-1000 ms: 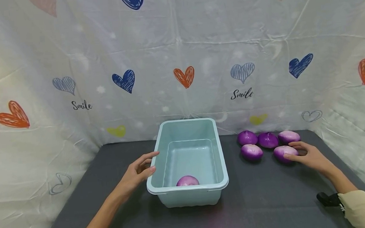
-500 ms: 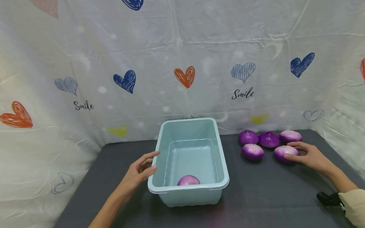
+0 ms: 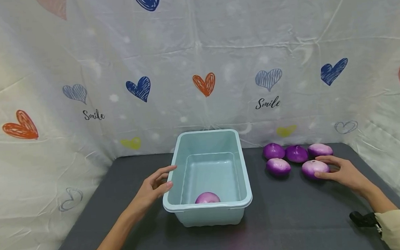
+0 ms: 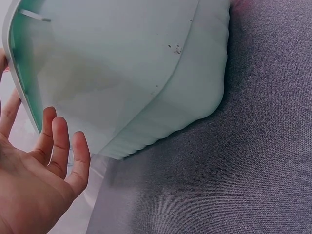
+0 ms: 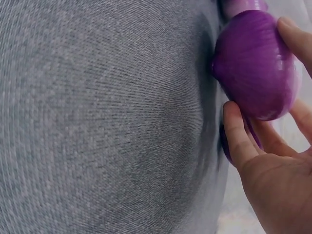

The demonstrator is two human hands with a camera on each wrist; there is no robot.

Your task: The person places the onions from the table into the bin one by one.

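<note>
My left hand [image 3: 150, 190] is at the left rim of a pale blue plastic tub [image 3: 208, 206]. Its index finger and thumb touch the rim, and the left wrist view shows the other fingers loosely bent beside the outer wall. Inside the tub's near end lies a red onion [image 3: 207, 197], its lower part hidden by the front wall. On the right, my right hand [image 3: 346, 174] holds another red onion [image 3: 314, 168] between thumb and fingers, low over the dark cloth. The right wrist view shows this onion's purple side [image 5: 253, 68], with fingertips underneath and the thumb opposite.
Several more red onions [image 3: 296, 154] sit close together just behind and left of the held one. A dark grey cloth [image 3: 279, 219] covers the table. Behind it hangs a white curtain [image 3: 172, 115] printed with hearts, close to the tub's far end.
The head view has drifted slightly, so everything appears a little further right. My left hand stays at the tub's rim and my right hand at the same onion.
</note>
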